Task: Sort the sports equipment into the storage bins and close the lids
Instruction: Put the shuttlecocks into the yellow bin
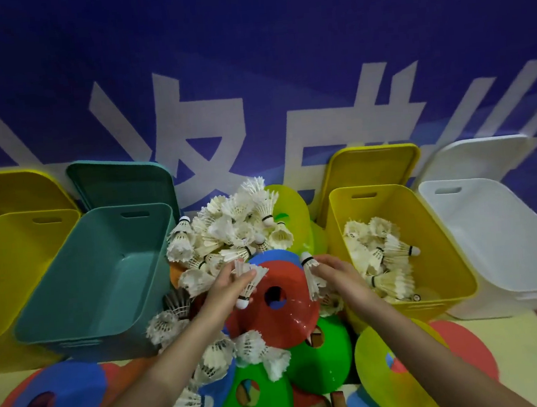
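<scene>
A blue wall (279, 40) with big white characters fills the back. Against it stand four smooth, round-cornered plastic bins, each with its lid leaning upright behind it. From the left: a yellow bin (3, 268), a teal bin (82, 284) showing a bare floor, a second yellow bin (426, 238) partly filled with feathered white shuttlecocks (385, 258), and a white bin (504, 247) with nothing seen inside.

Between the teal and second yellow bins lies a heap: shallow, glossy disc cones with centre holes, red (285, 302) on top, green (320, 361) and blue (60, 403) lower, lime (383, 375) at right. On and around them sits a pile of shuttlecocks (230, 229), frayed feather skirts on rounded cork tips.

The left hand (229, 288) has fingers curled round a shuttlecock (248, 286), cork pointing down. The right hand (335, 272) pinches another shuttlecock (310, 274), cork up, over the red cone's edge.
</scene>
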{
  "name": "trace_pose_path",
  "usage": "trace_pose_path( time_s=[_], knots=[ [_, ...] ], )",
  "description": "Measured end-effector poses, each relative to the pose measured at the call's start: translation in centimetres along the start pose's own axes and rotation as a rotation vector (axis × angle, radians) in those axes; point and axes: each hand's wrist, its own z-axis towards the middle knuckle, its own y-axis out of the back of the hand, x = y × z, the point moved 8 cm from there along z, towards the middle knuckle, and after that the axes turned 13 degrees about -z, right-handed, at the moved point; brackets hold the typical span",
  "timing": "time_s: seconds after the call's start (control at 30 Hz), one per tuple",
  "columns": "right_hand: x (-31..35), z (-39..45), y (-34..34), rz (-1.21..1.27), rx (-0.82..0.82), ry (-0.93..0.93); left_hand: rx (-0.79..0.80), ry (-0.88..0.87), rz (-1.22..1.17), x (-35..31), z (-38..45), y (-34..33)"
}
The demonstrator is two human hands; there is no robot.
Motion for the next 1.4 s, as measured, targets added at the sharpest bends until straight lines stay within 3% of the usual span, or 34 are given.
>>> trace_pose_path(
  time_s=[0.13, 0.3, 0.4, 0.67, 0.83, 0.93, 1.03, 1.27, 1.4],
  knots=[
    [-1.4, 0.2, 7.1, 0.012, -0.121, 0.062, -0.022, -0.095, 0.021, -0.9, 0.5, -5.0],
    [-7.2, 4.5, 15.5, -0.073, -0.313, -0.086, -0.075, -0.15, 0.035, -1.1, 1.6, -10.0],
    [-9.2, 7.6, 17.5, -0.193, -0.331, -0.142, -0.067, -0.187, 0.058, -1.6, 2.0, -12.9],
    [-6.2, 16.6, 13.8, -0.213, -0.222, -0.117, -0.114, -0.184, 0.042, -0.1, 3.5, -17.2],
    [-8.0, 21.2, 11.5, -0.416, -0.132, -0.136, -0.17, -0.167, 0.027, 1.0, 4.7, -17.2],
    [-8.7, 22.7, 10.8, -0.512, -0.106, -0.083, -0.218, -0.166, -0.002, 1.1, 5.4, -17.2],
    [-7.4, 22.6, 10.6, -0.449, -0.101, 0.038, -0.257, -0.173, -0.026, 0.8, 6.3, -17.6],
    [-4.1, 17.0, 20.7, -0.473, -0.347, 0.369, -0.161, -0.241, 0.087, -1.0, 9.4, -23.4],
    [-7.9, 13.9, 27.1, -0.668, -0.602, 0.273, -0.101, -0.245, 0.243, -0.5, 10.6, -27.2]
  ],
)
